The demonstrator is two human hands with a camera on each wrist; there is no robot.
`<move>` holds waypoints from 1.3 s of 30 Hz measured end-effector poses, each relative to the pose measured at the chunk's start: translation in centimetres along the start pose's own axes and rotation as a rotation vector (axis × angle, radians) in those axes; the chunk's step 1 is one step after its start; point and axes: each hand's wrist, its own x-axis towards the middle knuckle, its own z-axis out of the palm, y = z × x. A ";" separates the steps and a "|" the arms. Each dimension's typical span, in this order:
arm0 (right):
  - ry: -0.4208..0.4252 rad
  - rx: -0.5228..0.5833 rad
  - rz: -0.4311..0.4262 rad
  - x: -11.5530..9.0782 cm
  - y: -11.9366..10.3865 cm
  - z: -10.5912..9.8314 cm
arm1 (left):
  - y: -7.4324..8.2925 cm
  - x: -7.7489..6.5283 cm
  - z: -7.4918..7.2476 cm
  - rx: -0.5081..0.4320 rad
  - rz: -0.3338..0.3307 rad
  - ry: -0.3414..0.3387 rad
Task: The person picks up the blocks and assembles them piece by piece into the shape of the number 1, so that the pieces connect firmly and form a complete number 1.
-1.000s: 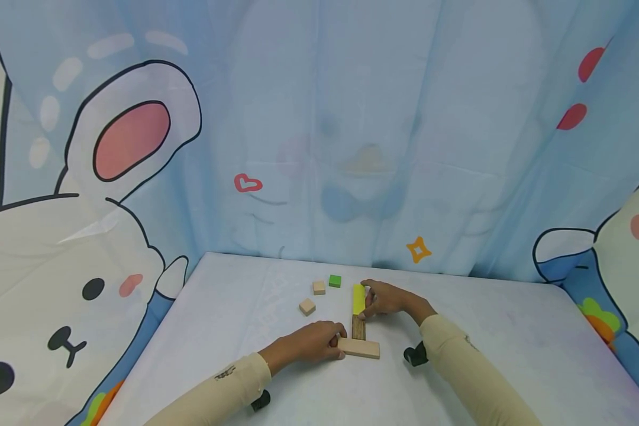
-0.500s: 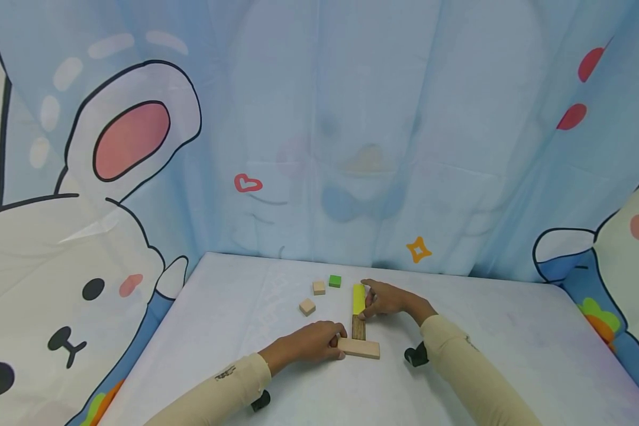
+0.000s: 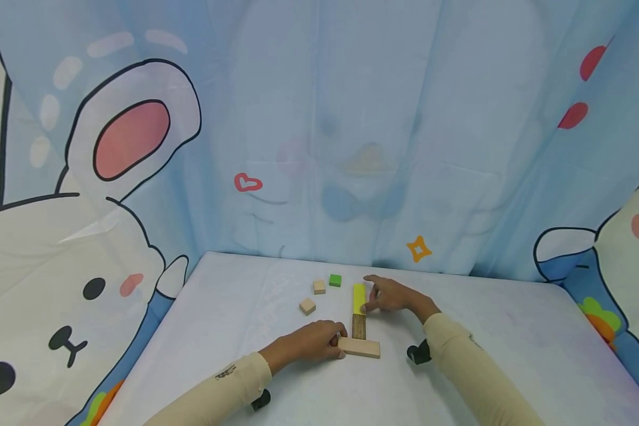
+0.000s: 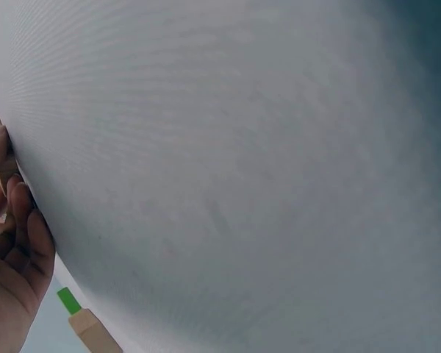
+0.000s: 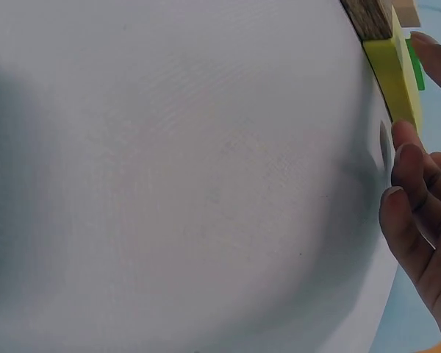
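Observation:
In the head view, a pale wooden plank block (image 3: 363,348) lies crosswise on the white table. My left hand (image 3: 310,341) pinches its left end, thumb on the near side and fingers behind. Beyond the plank, a dark brown wood-grain block (image 3: 359,327) runs away from its middle. A yellow block (image 3: 359,298) continues that line, end to end with the brown one. My right hand (image 3: 393,297) is spread at the yellow block's right side, thumb by its near end and index finger past the far end. The right wrist view shows the thumb apart from the yellow block (image 5: 394,73).
Left of the line lie two pale wooden cubes, one farther back (image 3: 319,287) and one nearer (image 3: 307,306). A green block (image 3: 335,280) sits behind them. The table (image 3: 490,319) ends at a light blue printed curtain (image 3: 373,118).
My right hand has eased off the yellow block, its thumb and index finger shifting slightly right and away. My left hand and the blocks stay where they were.

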 end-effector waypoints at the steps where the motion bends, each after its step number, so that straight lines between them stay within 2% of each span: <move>1: 0.007 0.000 -0.008 0.1 0.0 -0.1 | 0.0 0.0 0.0 0.001 0.001 0.001; 8: 0.062 -0.006 -0.054 0.9 -0.6 -0.8 | -0.2 -0.2 -0.2 -0.001 0.011 0.005; 18: 0.108 -0.001 -0.094 1.7 -2.6 -1.4 | -0.4 0.0 -0.2 -0.003 -0.017 -0.011; 25: 0.117 0.006 -0.090 2.6 -3.2 -1.3 | -0.1 0.0 -0.3 0.000 -0.021 -0.015; 32: 0.120 0.017 -0.112 3.6 -3.2 -0.8 | -0.3 -0.1 -0.4 -0.002 0.003 -0.015; 39: 0.130 -0.015 -0.125 4.3 -3.5 -0.4 | -0.5 0.0 -0.2 -0.001 0.014 -0.015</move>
